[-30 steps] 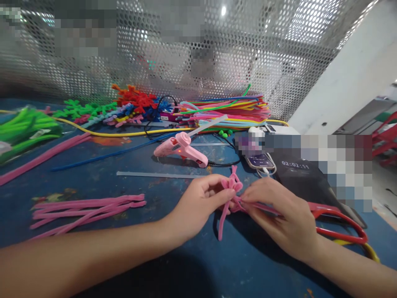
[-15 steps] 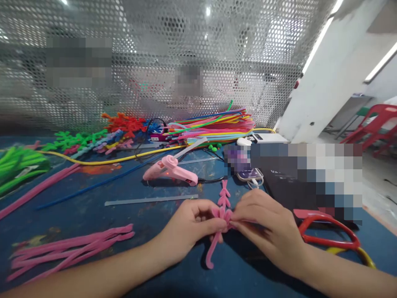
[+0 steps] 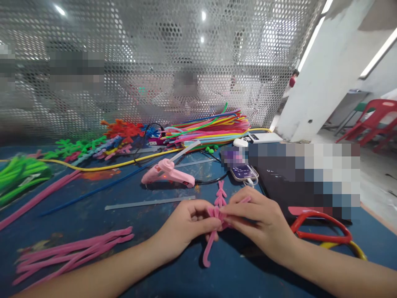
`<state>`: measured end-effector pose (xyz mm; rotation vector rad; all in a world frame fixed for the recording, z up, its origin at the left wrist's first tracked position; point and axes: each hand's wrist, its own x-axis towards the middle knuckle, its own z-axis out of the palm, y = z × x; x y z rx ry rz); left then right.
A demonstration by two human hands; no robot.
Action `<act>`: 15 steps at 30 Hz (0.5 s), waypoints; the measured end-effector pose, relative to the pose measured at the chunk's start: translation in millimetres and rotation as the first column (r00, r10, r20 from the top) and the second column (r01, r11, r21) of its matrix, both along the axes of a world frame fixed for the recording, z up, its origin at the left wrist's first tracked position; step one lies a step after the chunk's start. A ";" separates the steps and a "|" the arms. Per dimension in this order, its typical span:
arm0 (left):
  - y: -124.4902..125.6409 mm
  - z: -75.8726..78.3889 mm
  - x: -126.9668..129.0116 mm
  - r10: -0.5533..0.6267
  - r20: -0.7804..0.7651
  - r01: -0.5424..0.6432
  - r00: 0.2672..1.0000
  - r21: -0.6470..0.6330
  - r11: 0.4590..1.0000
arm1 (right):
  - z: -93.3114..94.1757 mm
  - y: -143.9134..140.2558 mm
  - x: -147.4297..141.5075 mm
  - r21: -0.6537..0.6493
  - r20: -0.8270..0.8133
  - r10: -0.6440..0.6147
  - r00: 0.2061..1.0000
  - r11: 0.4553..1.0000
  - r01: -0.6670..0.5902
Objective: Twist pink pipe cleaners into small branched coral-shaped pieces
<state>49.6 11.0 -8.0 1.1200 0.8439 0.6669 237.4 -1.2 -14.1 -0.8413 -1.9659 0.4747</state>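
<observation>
A pink pipe cleaner shape (image 3: 221, 194) is held between my two hands, its looped, branching stem pointing away from me. One curled end hangs down toward me below the fingers. My left hand (image 3: 198, 221) pinches its middle between thumb and fingers. From the other side, my right hand (image 3: 257, 221) grips a pink strand at the same spot, and a short tip of it shows above the index finger. The exact join is hidden by my fingertips. Beyond the hands lies a pink hot glue gun (image 3: 167, 174) with a clear glue stick in its back.
Loose pink pipe cleaners (image 3: 71, 252) lie at the left, and a clear glue stick (image 3: 149, 203) in the middle. Red-and-yellow-handled scissors (image 3: 328, 227) rest at right beside a dark device (image 3: 273, 178). A colourful pipe cleaner bundle (image 3: 211, 128) and a phone (image 3: 243, 171) sit farther back.
A pink strand tip now sticks up above my right index finger. My right fingers have shifted slightly at the join, while the left hand keeps its pinch. The whole view has moved a little.
</observation>
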 end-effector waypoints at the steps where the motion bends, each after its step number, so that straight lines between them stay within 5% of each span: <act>1: 0.1 0.1 0.0 -0.002 -0.001 0.002 1.000 0.007 1.000 | -0.2 0.4 0.0 -0.014 -0.013 -0.006 1.000 1.000 0.006; 15: -1.8 -3.9 -1.0 0.147 0.181 -0.167 0.972 0.101 0.981 | 4.2 5.8 -0.4 -0.215 -0.141 -0.123 0.982 0.972 0.091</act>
